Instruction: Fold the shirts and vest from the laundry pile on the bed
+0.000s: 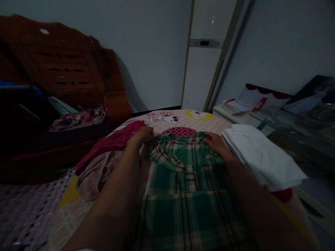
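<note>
A green plaid shirt [183, 205] lies spread out in front of me, its collar end away from me and its buttoned placket facing up. My left hand [142, 136] is at the shirt's far left shoulder, its fingers closed on the cloth; the fingertips are partly hidden. At the far right shoulder, my right hand [216, 142] has its fingers curled over the fabric edge. Beside my left forearm lie a crimson garment [112, 141] and a crumpled dusty-pink garment [91, 174]. To the right of my right hand is a stack of folded white clothes [261, 153].
Everything rests on a rounded surface with a patterned pink cover [167, 122]. A carved wooden chair [62, 69] stands at the left. Behind is a tall white air-conditioner unit [202, 73]. Papers [235, 106] and a glass-topped table [290, 129] are on the right.
</note>
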`<move>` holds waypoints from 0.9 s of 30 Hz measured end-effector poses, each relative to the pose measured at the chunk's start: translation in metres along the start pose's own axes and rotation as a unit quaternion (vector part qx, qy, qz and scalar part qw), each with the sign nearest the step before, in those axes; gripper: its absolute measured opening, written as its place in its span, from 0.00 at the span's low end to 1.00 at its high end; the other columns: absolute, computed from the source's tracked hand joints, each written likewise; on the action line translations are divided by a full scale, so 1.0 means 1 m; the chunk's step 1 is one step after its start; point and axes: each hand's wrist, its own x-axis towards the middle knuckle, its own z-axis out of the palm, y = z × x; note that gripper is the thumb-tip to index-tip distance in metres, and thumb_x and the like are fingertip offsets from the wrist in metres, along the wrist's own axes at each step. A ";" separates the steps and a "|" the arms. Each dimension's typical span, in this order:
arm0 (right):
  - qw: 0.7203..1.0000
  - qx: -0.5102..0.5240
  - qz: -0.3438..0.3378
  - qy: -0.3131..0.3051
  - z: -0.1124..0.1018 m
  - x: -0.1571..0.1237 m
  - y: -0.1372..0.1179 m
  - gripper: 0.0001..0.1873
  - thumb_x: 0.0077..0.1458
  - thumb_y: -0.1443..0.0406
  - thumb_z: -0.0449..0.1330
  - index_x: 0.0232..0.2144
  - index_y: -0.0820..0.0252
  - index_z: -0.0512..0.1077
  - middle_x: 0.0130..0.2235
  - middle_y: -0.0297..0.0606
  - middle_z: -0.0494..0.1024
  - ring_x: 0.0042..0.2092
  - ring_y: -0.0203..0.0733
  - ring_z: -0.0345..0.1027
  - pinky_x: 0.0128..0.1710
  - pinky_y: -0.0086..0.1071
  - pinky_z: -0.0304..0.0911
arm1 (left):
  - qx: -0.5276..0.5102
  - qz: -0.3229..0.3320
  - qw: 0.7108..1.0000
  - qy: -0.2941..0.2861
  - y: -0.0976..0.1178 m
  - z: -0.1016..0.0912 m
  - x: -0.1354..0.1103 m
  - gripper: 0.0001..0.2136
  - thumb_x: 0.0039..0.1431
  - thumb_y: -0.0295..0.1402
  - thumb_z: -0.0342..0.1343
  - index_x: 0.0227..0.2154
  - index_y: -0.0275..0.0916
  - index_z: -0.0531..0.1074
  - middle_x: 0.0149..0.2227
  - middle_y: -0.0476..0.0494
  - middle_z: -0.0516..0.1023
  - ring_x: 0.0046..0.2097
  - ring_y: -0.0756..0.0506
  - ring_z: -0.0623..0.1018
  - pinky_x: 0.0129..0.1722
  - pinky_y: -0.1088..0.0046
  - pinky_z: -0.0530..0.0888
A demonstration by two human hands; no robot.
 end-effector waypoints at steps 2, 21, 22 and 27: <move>1.000 0.004 0.001 0.005 0.001 0.000 0.001 0.21 0.52 0.71 0.58 0.49 0.60 0.75 0.50 0.43 0.79 0.51 0.46 0.73 0.55 0.39 0.65 | 0.002 -0.003 1.000 0.018 0.000 -0.001 0.000 0.03 0.44 0.25 0.61 0.24 0.38 0.78 0.26 0.45 0.80 0.31 0.46 0.79 0.32 0.78 0.70; 1.000 0.021 -0.019 0.007 0.003 0.002 0.007 0.21 0.51 0.71 0.59 0.48 0.61 0.75 0.49 0.45 0.79 0.50 0.48 0.74 0.54 0.42 0.66 | -0.069 0.060 0.968 0.233 0.023 0.030 0.024 0.14 0.59 0.27 0.50 0.43 0.36 0.79 0.45 0.40 0.81 0.48 0.43 0.79 0.53 0.69 0.71; 1.000 0.023 -0.018 0.007 0.003 0.002 0.007 0.21 0.51 0.71 0.59 0.48 0.61 0.75 0.49 0.45 0.80 0.50 0.47 0.74 0.54 0.41 0.66 | -0.075 0.067 0.969 0.225 0.026 0.033 0.026 0.14 0.60 0.28 0.49 0.44 0.35 0.79 0.46 0.39 0.81 0.48 0.43 0.79 0.54 0.68 0.71; 1.000 0.008 -0.016 0.013 0.002 0.000 0.004 0.21 0.52 0.71 0.59 0.49 0.62 0.76 0.50 0.46 0.79 0.51 0.48 0.74 0.54 0.41 0.66 | -0.107 0.055 0.971 0.205 0.032 0.046 0.032 0.18 0.59 0.25 0.51 0.51 0.32 0.74 0.49 0.36 0.79 0.50 0.43 0.78 0.55 0.68 0.70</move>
